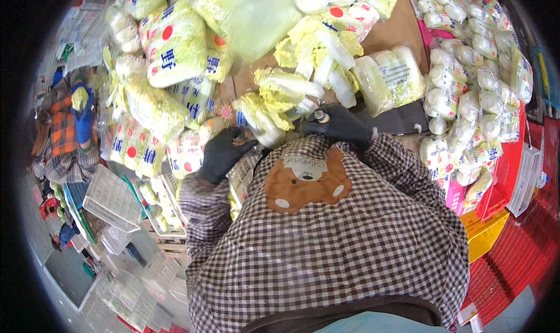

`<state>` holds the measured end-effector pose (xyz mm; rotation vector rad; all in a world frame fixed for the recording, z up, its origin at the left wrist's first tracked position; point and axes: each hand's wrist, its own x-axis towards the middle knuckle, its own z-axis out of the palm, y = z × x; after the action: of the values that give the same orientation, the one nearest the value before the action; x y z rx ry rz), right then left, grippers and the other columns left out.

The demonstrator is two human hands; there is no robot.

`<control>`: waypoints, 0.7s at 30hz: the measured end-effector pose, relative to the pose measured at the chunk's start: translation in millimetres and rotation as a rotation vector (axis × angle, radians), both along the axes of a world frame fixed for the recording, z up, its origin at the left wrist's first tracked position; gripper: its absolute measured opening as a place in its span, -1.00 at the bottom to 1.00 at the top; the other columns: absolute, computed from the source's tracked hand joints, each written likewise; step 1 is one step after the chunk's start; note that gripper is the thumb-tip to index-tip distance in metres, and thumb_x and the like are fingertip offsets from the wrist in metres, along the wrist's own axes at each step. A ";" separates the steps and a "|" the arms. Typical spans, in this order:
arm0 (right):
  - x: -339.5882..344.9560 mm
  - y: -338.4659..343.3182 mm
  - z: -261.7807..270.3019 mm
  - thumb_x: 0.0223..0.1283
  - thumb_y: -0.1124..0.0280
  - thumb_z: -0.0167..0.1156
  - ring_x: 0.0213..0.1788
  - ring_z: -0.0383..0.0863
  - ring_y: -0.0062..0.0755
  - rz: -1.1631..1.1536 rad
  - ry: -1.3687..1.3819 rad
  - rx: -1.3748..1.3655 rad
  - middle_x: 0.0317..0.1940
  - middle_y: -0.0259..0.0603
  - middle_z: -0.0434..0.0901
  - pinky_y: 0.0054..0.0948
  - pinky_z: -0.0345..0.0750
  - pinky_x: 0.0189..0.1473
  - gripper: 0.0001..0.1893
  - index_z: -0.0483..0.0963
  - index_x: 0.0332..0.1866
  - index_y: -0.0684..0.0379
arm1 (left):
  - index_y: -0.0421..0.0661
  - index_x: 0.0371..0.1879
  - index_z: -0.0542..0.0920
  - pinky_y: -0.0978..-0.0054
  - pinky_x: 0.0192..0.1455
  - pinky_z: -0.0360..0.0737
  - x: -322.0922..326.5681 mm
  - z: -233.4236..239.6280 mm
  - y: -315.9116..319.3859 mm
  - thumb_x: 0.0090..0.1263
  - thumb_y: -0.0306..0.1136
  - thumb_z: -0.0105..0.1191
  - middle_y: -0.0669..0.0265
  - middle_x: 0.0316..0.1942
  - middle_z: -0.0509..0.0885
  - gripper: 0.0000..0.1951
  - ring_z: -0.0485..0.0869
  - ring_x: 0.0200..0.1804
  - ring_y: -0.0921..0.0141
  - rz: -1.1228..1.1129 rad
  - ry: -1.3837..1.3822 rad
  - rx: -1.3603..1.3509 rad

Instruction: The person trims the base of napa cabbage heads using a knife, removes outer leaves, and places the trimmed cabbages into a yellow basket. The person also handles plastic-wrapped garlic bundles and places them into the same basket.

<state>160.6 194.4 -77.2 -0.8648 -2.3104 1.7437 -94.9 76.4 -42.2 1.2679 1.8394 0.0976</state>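
Note:
My left hand (227, 153), in a black glove, is beside a small napa cabbage (260, 120) on the worktable; its thumb and fingers are apart, with nothing visible between them. My right hand (339, 125), also black-gloved, is closed around a handle (321, 116) with a pale round end; the rest of that tool is hidden. Just beyond my hands lie loose yellow-green cabbage leaves (326, 59). A bagged pair of cabbages (389, 79) rests to the right of them. A printed bag of cabbage (175, 46) lies at the upper left.
Bagged white round vegetables (446, 83) fill a red crate (503, 179) at the right, above a yellow crate (485, 234). White plastic baskets (113, 197) stand at the left. Farther left, a co-worker's blue-gloved hand (83, 118) holds a small pale-green vegetable.

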 end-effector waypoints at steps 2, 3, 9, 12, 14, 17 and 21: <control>-14.3 -4.2 -2.9 0.01 0.37 0.15 -0.38 0.57 -0.37 0.131 0.089 0.012 -0.43 -0.20 0.58 -0.47 0.45 -0.29 -0.80 0.48 -0.24 0.19 | -0.08 0.01 0.32 0.36 -0.19 0.47 17.0 -28.5 -15.4 -0.03 -0.17 0.22 0.20 -0.25 0.57 -0.40 0.56 -0.19 0.29 0.054 0.053 0.015; -22.3 -6.9 -4.9 0.04 0.28 0.09 -0.36 0.55 -0.30 0.121 0.162 0.072 -0.42 -0.14 0.56 -0.42 0.44 -0.27 -0.75 0.46 -0.23 0.21 | -0.14 -0.02 0.32 0.41 -0.17 0.46 22.4 -41.5 -18.0 0.02 -0.23 0.18 0.19 -0.24 0.57 -0.47 0.55 -0.19 0.33 0.142 0.013 -0.049; -38.4 -17.3 -12.1 0.04 0.02 0.04 -0.14 0.48 -0.17 -0.034 -0.262 0.073 -0.22 0.05 0.49 -0.36 0.39 -0.10 -0.48 0.36 -0.05 0.27 | -0.24 -0.24 0.44 0.52 -0.26 0.39 34.2 -77.4 -14.5 0.07 -0.41 0.13 0.26 -0.42 0.50 -0.70 0.45 -0.33 0.49 0.476 -0.485 0.203; -36.3 -20.0 -15.5 -0.09 -0.05 0.12 -0.09 0.46 -0.14 -0.126 -0.164 0.106 -0.11 0.07 0.43 -0.36 0.39 -0.06 -0.33 0.28 0.05 0.26 | -0.21 -0.33 0.46 0.60 -0.38 0.35 51.4 -74.5 -8.0 0.06 -0.45 0.16 0.40 -0.54 0.43 -0.77 0.36 -0.44 0.57 0.336 -0.330 0.660; -34.7 -19.9 -17.7 -0.21 -0.07 0.22 -0.04 0.43 -0.14 -0.154 -0.166 0.203 -0.02 0.10 0.36 -0.38 0.37 -0.02 -0.21 0.21 0.12 0.25 | -0.23 -0.36 0.47 0.59 -0.34 0.37 62.7 -67.1 -0.7 0.09 -0.46 0.13 0.34 -0.52 0.46 -0.82 0.39 -0.40 0.56 0.346 -0.213 0.700; -31.3 -12.8 -21.2 -0.23 0.03 0.28 -0.07 0.46 -0.24 -0.304 -0.024 0.131 -0.05 0.10 0.39 -0.41 0.40 -0.06 -0.26 0.25 0.07 0.26 | -0.23 -0.39 0.47 0.57 -0.34 0.39 64.5 -53.9 12.2 0.09 -0.48 0.11 0.31 -0.54 0.46 -0.85 0.41 -0.41 0.55 0.478 -0.367 0.689; -18.3 6.2 -20.1 -0.23 0.11 0.31 -0.17 0.51 -0.35 -0.415 0.019 -0.115 -0.18 0.03 0.48 -0.46 0.44 -0.12 -0.35 0.32 0.00 0.27 | -0.19 -0.50 0.46 0.58 -0.39 0.39 32.8 -53.1 21.6 0.10 -0.46 0.07 0.32 -0.57 0.49 -0.91 0.41 -0.45 0.59 0.745 -0.661 0.623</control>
<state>142.3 200.5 -97.3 -1.2355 -1.8583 1.6965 -62.1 98.0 -95.4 0.7000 1.6140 1.4033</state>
